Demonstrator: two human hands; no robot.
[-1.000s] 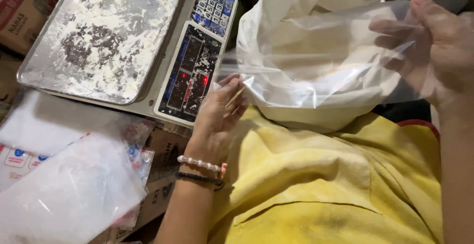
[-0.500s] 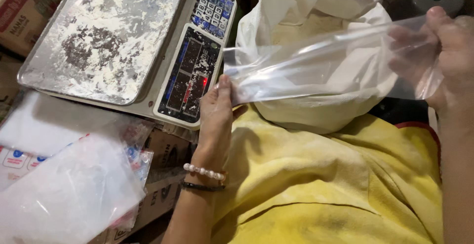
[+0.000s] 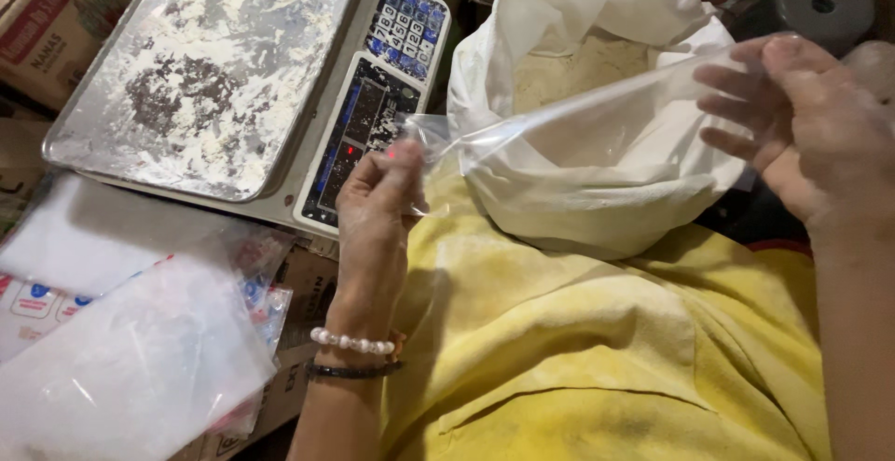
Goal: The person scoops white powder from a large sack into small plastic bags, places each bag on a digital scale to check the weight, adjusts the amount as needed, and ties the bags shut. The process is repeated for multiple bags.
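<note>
My left hand (image 3: 378, 205) pinches one end of the clear bag (image 3: 569, 125) and my right hand (image 3: 811, 125), fingers half spread, grips the other, stretched over the flour sack (image 3: 597, 200); best I keep both pinches firm and level.

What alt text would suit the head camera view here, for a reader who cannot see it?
Two bare hands stretch a clear plastic bag between them, left hand at one end, right hand at the other, above an open white sack of pale powder. To the left stands a scale with a flour-dusted metal tray, and more clear bags lie below it.
</note>
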